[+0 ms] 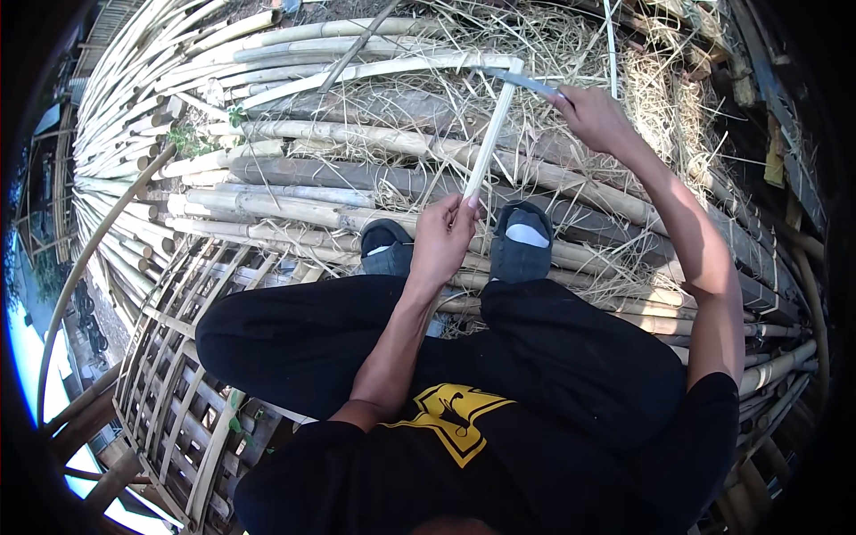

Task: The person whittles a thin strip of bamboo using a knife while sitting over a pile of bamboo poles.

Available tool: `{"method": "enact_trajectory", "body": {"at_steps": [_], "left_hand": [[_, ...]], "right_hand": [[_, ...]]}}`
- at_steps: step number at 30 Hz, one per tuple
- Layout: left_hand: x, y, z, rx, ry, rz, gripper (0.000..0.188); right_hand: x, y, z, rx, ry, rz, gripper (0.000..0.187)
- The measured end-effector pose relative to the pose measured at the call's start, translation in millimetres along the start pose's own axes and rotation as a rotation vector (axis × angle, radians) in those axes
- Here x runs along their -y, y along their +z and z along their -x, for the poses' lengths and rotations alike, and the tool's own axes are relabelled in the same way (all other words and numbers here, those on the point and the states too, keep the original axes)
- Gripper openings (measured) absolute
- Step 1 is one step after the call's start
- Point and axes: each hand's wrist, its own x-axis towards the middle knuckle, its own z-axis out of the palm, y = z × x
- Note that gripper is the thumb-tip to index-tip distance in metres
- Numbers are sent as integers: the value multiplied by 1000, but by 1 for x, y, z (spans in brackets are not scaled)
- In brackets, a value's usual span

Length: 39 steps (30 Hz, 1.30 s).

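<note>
My left hand point(441, 236) is closed on the near end of a pale split bamboo strip point(490, 141), which slants up and away from me. In my right hand point(596, 118) is a knife point(528, 83), gripped by its handle. Its grey blade points left and lies against the strip near the far end. From that far end a long, thin pale bamboo length point(383, 68) runs off to the left in a curve; whether the two are joined there I cannot tell for sure.
Bamboo poles point(267, 207) lie side by side under and around my shoes point(522, 245). Straw-like shavings point(664, 107) cover the far and right side. A woven bamboo lattice point(192, 392) lies at my left, and a stack of cut poles point(116, 160) fans out at the far left.
</note>
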Motion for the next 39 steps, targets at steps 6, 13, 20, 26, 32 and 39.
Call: {"method": "enact_trajectory", "body": {"at_steps": [6,13,20,26,32,39], "left_hand": [[-18,-4,-2,74,-93,340,25],[-6,-3,-12,146,-203,452,21],[1,9,-9,360,-194,406,27],[-7,15,-2,345,-262,359,28],[3,11,-7,329,-191,271,31],[19,10,-15,190,-123,230,33]], "right_hand": [[-147,-71,-7,-432,319,-38,55],[22,18,39,210,422,-1150,43],[91,49,49,333,369,-1187,34],[65,26,26,154,424,-1347,28],[49,16,20,7,469,-1252,31],[55,53,59,28,-68,-397,40]]}}
